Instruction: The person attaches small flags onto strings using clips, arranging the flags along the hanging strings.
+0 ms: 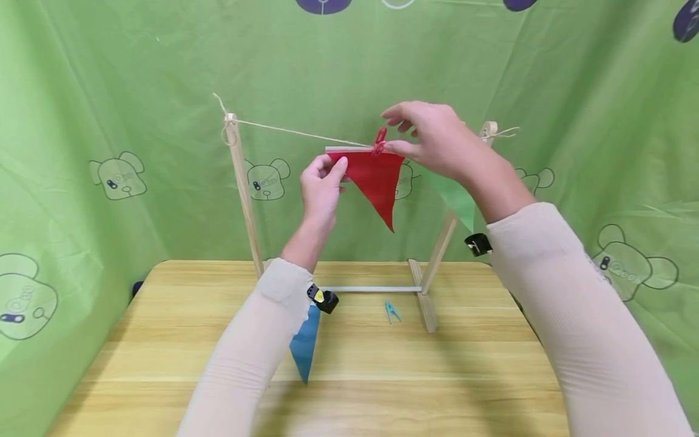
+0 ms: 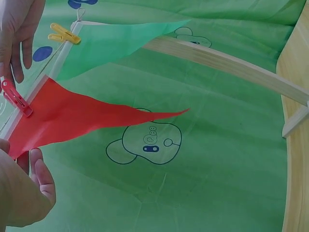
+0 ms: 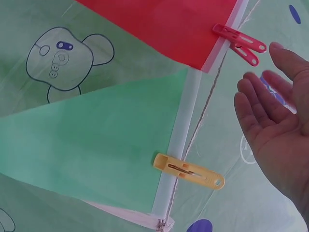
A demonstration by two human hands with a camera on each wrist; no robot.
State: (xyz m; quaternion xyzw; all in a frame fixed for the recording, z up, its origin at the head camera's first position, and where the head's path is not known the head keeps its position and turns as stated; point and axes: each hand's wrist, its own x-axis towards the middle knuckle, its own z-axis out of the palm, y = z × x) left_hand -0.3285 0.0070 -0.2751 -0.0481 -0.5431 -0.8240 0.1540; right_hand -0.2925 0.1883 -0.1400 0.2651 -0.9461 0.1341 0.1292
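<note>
A red triangular flag (image 1: 377, 179) hangs point-down from a string (image 1: 295, 131), fixed there by a red clothespin (image 1: 379, 141). My left hand (image 1: 322, 185) pinches the flag's upper left corner between thumb and fingers. Beside the clothespin is my right hand (image 1: 437, 136), its fingers spread and apart from the pin in the right wrist view, holding nothing. To the right a green flag (image 3: 96, 140) hangs on the same string under a yellow clothespin (image 3: 188, 171); in the head view my right hand partly covers that flag.
Two wooden posts (image 1: 244, 188) carry the string, with a white bar (image 1: 377, 289) joining them low down. On the wooden table (image 1: 469, 364) lie a blue clothespin (image 1: 391, 312) and a blue flag (image 1: 306, 346), partly hidden by my left sleeve. Green cloth (image 1: 338, 67) surrounds everything.
</note>
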